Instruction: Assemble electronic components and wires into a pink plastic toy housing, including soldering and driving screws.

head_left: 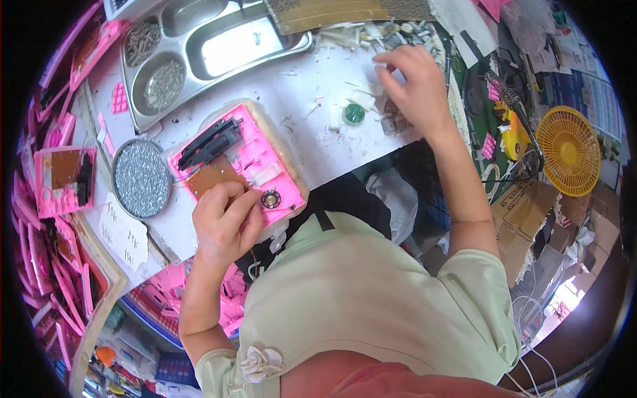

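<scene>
A pink plastic housing [269, 161] lies on a padded, plastic-wrapped block [274, 132] at the table's front edge. Inside it are a black bar-shaped part [211, 144], a brown circuit board [215, 176] with thin wires, and a round black-and-silver part [271, 199]. My left hand [229, 219] rests on the housing by the board, its fingers bent and pressed together; whatever is under the fingertips is hidden. Over the right side of the table, my right hand [417, 86] has thumb and forefinger close together, perhaps on a tiny pale piece. Small white parts [363, 96] and a green round container [353, 113] lie below it.
A metal compartment tray [199, 83] with screws stands at the back left. Nearer is a round dish of small metal pieces [141, 178]. Pink housings [50, 265] pile up at far left. A loose heap of parts [398, 36] lies at the back; a yellow basket [568, 151] is at right.
</scene>
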Demonstrator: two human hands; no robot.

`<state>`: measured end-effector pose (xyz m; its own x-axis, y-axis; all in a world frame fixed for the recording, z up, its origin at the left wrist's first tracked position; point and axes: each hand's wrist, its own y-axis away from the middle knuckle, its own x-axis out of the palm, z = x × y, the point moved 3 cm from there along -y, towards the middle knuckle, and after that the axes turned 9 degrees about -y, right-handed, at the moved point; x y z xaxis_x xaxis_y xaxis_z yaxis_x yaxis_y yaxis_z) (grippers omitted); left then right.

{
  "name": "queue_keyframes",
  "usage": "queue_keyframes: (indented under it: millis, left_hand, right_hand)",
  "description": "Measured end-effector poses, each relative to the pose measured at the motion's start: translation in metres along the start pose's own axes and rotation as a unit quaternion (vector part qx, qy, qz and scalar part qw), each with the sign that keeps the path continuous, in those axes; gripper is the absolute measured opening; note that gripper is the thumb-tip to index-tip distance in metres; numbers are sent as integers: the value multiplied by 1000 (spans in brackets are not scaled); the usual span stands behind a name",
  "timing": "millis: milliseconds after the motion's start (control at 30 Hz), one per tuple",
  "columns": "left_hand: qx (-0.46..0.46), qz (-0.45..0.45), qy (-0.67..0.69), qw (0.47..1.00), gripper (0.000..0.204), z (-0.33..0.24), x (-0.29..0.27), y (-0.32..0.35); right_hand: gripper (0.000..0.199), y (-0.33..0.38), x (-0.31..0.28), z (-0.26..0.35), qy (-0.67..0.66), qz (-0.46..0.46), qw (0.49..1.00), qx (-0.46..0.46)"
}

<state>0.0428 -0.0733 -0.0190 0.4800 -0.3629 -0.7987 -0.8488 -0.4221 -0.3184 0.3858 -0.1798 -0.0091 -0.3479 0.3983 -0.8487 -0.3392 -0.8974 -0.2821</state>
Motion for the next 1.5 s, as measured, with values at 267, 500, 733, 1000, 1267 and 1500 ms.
queue_keyframes:
  millis: [267,500,733,1000,1267,1500]
  left_hand:
    - [-23,-12,-8,1000,22,-2,0,-3]
    - [-27,12,2,1000,23,-2,-1,-2]
    - [-32,-4,-8,999,22,-5,-2,-6]
    - [-10,10,43,999,21,-11,-17,-28]
    - [28,80,-10,996,14,-33,20,-133]
    - [8,234,-182,955,23,-28,104,-186]
  right_hand:
    - [30,-42,1,-32,150,-6,989,19]
    - [37,-36,9,-28,179,49,982,-33]
    - [34,-35,12,-37,162,84,982,-46]
    - [18,-29,20,-18,95,91,979,-157]
    - [21,-22,26,-7,23,153,972,-176]
    - [26,-22,32,-7,-19,155,975,-160]
